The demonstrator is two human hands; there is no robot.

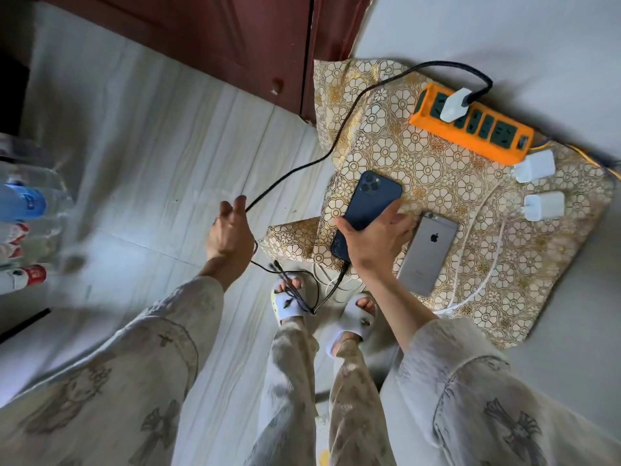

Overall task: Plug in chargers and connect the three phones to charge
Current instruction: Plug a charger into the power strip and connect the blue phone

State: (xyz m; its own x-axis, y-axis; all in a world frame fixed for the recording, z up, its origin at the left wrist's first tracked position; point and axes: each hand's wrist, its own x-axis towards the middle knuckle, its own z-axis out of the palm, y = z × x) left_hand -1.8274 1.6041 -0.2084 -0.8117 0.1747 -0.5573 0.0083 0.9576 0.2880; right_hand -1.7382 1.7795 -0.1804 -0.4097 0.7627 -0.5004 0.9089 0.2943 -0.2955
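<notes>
My right hand [376, 238] grips a dark blue phone [369, 203], back up, at the near edge of the patterned cloth [437, 183]. A black cable [336, 139] is plugged into the phone's bottom end. It runs up through my left hand [228, 233], which pinches it, to a white charger [455, 104] seated in the orange power strip [470, 124]. A silver phone [426, 253] lies back up beside my right hand. Two loose white chargers [534, 166] [544, 206] and a white cable [484, 274] lie on the cloth. No third phone shows.
The cloth covers a low table against a pale wall. A dark red door [188, 38] stands at the top left. Several plastic bottles [23, 203] lie at the left edge. Spare black cable ends dangle over my slippered feet [292, 306] on the pale floor.
</notes>
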